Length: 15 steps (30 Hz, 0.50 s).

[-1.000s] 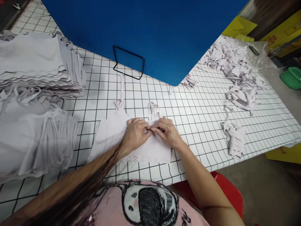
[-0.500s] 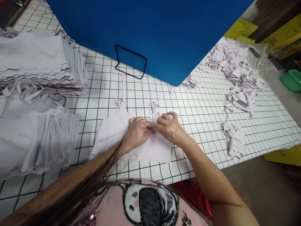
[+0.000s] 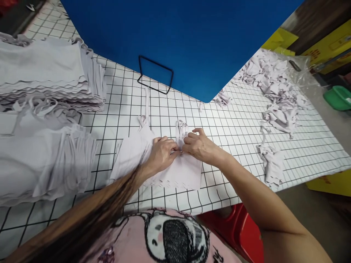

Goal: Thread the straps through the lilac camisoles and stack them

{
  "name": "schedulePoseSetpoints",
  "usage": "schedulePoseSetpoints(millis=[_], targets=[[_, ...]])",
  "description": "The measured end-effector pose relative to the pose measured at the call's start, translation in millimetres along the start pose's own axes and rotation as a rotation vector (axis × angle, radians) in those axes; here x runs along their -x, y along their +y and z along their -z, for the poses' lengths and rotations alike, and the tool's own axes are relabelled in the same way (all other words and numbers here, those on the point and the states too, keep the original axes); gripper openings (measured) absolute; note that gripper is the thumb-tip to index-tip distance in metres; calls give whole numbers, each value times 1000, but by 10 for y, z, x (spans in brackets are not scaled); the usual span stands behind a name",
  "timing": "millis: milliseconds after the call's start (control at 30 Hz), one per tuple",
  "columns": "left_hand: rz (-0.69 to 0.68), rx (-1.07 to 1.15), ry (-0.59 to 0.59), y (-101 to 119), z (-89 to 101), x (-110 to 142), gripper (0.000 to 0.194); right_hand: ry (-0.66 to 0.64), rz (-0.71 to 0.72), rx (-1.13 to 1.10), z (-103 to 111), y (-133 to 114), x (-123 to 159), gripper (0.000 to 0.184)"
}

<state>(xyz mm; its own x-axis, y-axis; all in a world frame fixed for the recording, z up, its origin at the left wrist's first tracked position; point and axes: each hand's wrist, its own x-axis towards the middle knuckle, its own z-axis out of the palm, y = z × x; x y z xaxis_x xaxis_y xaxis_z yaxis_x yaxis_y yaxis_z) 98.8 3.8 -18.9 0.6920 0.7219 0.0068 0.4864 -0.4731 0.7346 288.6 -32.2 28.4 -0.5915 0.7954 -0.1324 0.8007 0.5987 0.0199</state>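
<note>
A pale lilac-white strappy camisole (image 3: 183, 173) lies flat on the checked tablecloth in front of me, its looped straps pointing away. My left hand (image 3: 163, 151) pinches the upper edge of the fabric near the middle. Close beside it, my right hand (image 3: 199, 146) also pinches that edge, fingertips almost meeting the left ones. Under and left of my left hand is another pale strappy garment (image 3: 131, 149), with one strap stretched out toward the back. The fingertips partly hide the exact spot they grip.
Tall stacks of pale garments (image 3: 41, 69) stand at the left. A large blue panel (image 3: 186, 44) with a black wire frame (image 3: 156, 75) overhangs the back. Crumpled pale pieces (image 3: 274, 80) heap at the right on the checked table (image 3: 236, 120). Below is a red stool (image 3: 244, 230).
The view has shifted slightly, showing more of the red stool. Both hands stay at the garment's upper edge, nearly unmoved.
</note>
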Motion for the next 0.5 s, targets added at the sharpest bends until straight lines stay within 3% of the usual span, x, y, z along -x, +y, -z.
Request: schedulePoseSetpoints(millis=[300,500], targets=[[-20,2,36,-38,-26,3,16,43,-105,-292,31,77,111,25],[-51,-6,30,-58,-22,14,21,8,-97,-258,43,69,19,26]])
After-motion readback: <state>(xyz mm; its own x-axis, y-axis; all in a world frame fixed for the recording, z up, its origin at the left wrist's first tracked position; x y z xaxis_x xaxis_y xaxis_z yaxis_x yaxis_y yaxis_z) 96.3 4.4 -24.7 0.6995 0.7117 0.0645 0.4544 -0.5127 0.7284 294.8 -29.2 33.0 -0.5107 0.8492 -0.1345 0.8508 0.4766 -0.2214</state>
